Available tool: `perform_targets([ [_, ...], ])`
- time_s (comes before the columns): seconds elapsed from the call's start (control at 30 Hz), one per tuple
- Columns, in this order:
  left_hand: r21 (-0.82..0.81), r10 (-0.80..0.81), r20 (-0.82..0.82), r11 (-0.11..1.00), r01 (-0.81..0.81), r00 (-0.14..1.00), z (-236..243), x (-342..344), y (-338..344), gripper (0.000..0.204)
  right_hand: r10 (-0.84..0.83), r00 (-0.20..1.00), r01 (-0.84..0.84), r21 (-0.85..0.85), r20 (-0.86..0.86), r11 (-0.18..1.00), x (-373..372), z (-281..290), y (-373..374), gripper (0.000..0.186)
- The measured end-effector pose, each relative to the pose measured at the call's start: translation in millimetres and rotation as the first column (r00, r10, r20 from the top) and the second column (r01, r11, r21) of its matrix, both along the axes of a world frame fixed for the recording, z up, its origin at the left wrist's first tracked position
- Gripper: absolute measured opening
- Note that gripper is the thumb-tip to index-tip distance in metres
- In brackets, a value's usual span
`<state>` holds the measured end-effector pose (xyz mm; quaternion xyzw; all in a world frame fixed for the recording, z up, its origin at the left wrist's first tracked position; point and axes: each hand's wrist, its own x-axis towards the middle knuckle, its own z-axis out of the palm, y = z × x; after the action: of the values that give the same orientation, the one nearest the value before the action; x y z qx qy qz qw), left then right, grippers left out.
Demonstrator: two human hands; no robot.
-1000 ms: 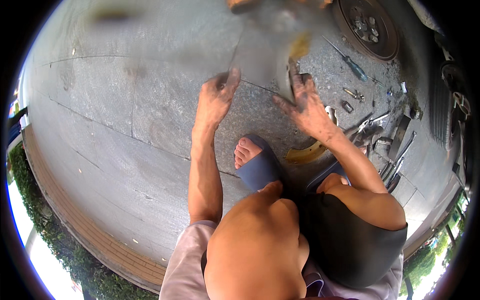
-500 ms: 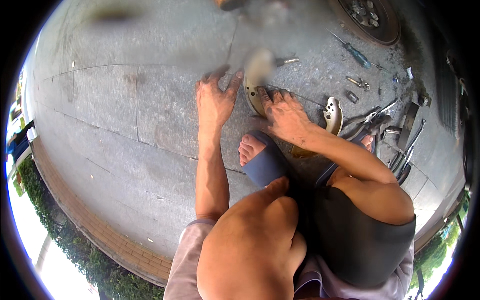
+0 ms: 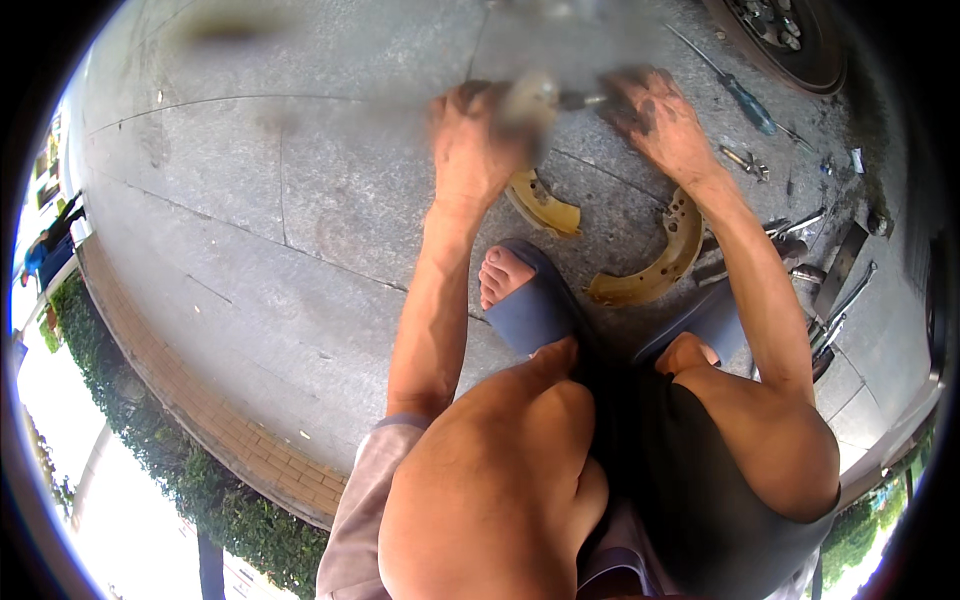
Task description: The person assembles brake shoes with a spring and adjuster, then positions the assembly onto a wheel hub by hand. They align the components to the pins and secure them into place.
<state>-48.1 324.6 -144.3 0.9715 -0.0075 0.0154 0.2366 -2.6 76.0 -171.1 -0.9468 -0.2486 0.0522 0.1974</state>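
Observation:
My left hand (image 3: 478, 140), fingers curled and dirty, is closed over the upper end of a curved yellowish brake shoe (image 3: 548, 207). The lower part of the shoe sticks out beneath the palm; a blurred patch hides the fingertips. Between my hands lies a small dark metal rod (image 3: 580, 100). At its right end is my right hand (image 3: 652, 118), its blackened fingers bent and blurred, so their grip cannot be made out. A second brake shoe (image 3: 650, 275), curved and with holes at one end, lies on the pavement below my right wrist.
A blue-handled screwdriver (image 3: 748, 103) lies right of my right hand, near a small metal fitting (image 3: 745, 163). At the upper right stands a round brown drum (image 3: 790, 45) with small parts inside. Wrenches (image 3: 830, 320) and a flat dark bar (image 3: 840, 270) lie beyond my right forearm.
My left hand has moved right, onto the brake shoe's upper end. My right hand has left the shoe and moved up and right to the rod. The view has shifted slightly.

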Motion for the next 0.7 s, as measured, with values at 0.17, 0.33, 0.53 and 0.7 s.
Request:
perform_targets([
  [0.17, 0.011, 0.014, 0.002, 1.0, -0.014, 1.0, 2.2, 3.7, -3.5, 0.05, 0.019, 0.997, -0.022, 0.04, 0.072, 0.999, 5.4, -11.7, -3.1, 0.044],
  [0.33, 0.028, 0.015, 0.019, 0.999, -0.015, 1.0, 4.5, 4.4, -7.0, 0.051, 0.034, 0.999, -0.034, 0.001, -0.012, 0.999, 11.8, -9.5, -5.3, 0.045],
  [0.53, 0.089, -0.05, 0.076, 0.995, 0.044, 0.996, 11.0, 6.0, -13.1, 0.051, -0.005, 0.987, 0.004, -0.006, -0.159, 1.0, 14.9, 5.1, -9.3, 0.05],
  [0.7, 0.115, -0.215, 0.089, 0.972, 0.205, 0.973, 20.6, 18.6, -25.8, 0.051, -0.149, 0.971, 0.154, 0.013, -0.185, 0.988, 16.2, 47.0, -72.5, 0.044],
])
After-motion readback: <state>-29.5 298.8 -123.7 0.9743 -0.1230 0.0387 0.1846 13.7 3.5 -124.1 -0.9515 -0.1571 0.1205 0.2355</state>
